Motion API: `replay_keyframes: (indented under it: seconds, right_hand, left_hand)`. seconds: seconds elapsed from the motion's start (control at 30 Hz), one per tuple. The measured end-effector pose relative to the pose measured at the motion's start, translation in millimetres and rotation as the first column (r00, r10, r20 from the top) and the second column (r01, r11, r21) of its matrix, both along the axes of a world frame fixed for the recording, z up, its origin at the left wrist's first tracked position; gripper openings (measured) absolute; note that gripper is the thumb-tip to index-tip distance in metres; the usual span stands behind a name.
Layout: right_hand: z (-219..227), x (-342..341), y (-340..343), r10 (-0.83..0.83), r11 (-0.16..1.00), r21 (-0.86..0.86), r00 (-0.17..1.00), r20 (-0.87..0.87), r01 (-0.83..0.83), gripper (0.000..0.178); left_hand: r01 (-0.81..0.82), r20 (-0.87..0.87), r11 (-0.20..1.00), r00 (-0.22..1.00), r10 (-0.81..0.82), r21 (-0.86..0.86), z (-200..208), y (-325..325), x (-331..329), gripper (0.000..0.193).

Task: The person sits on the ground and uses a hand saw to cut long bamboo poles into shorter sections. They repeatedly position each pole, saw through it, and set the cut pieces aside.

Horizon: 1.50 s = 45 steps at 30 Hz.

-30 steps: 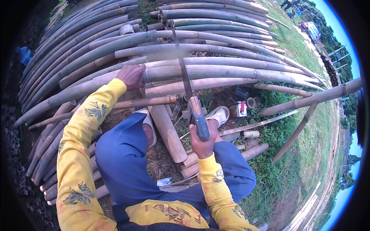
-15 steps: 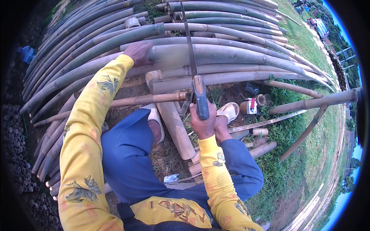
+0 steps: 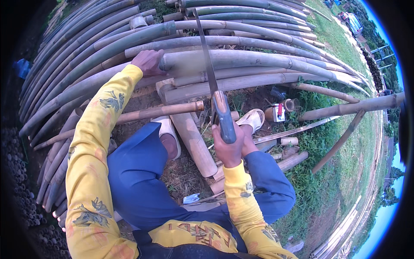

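Note:
My right hand (image 3: 228,146) is closed around the dark handle of a hand saw (image 3: 205,56). The long thin blade points away from me and lies across a thick grey bamboo pole (image 3: 254,60), a short way right of that pole's left end. At that end my left hand (image 3: 148,63) is closed on the bamboo, its fingers partly hidden. Beneath the pole, a short thick bamboo piece (image 3: 189,140) slants toward me between my feet. A thinner brown bamboo stick (image 3: 159,111) reaches over it from the left.
Many bamboo poles (image 3: 82,56) lie side by side beyond my hands. On the right, a bamboo frame (image 3: 345,112) stands over grass. A white box with a red item (image 3: 278,113) and a jar (image 3: 292,105) sit near my right foot. Stacked bamboo ends (image 3: 26,190) fill the left edge.
My right hand and the saw have drawn back slightly toward me, the blade still across the pole. My left hand stays at the pole's end. The whole view has shifted a little.

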State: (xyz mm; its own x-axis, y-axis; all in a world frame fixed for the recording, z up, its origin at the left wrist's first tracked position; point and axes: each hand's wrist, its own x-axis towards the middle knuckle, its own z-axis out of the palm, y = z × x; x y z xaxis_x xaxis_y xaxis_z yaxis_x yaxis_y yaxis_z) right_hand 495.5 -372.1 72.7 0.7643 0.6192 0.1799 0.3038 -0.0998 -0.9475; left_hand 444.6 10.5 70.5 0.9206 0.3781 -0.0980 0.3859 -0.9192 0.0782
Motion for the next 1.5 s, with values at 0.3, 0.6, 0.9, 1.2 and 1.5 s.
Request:
replay_keyframes:
  seconds: [0.3, 0.6, 0.9, 1.2, 1.5]
  right_hand:
    - [-5, -59, -90, -0.012, 0.987, -0.155, 0.986, 0.169, 0.039, 0.033]
    - [-12, 3, 4, 0.042, 0.998, -0.043, 0.998, -0.051, -0.044, 0.015]
    - [-3, -31, -51, -0.011, 0.998, -0.059, 0.999, -0.040, 0.008, 0.010]
    - [-7, -50, -83, -0.020, 0.991, -0.129, 0.985, 0.169, 0.042, 0.025]
    - [-7, 47, 38, 0.108, 0.994, -0.024, 0.991, -0.077, -0.110, 0.010]
  left_hand:
    - [0.029, 0.037, 1.000, 0.999, -0.029, 0.004, -2, 3, -6, 0.068]
    - [0.032, 0.041, 0.999, 0.999, -0.031, -0.005, -3, 5, 0, 0.065]
    - [-0.012, 0.043, 1.000, 0.999, 0.011, 0.025, -16, 12, -4, 0.066]
    - [0.027, 0.080, 0.999, 0.997, -0.024, -0.040, 1, 16, -4, 0.064]
    - [0.028, 0.037, 0.999, 0.999, -0.026, -0.046, -11, 7, 7, 0.061]
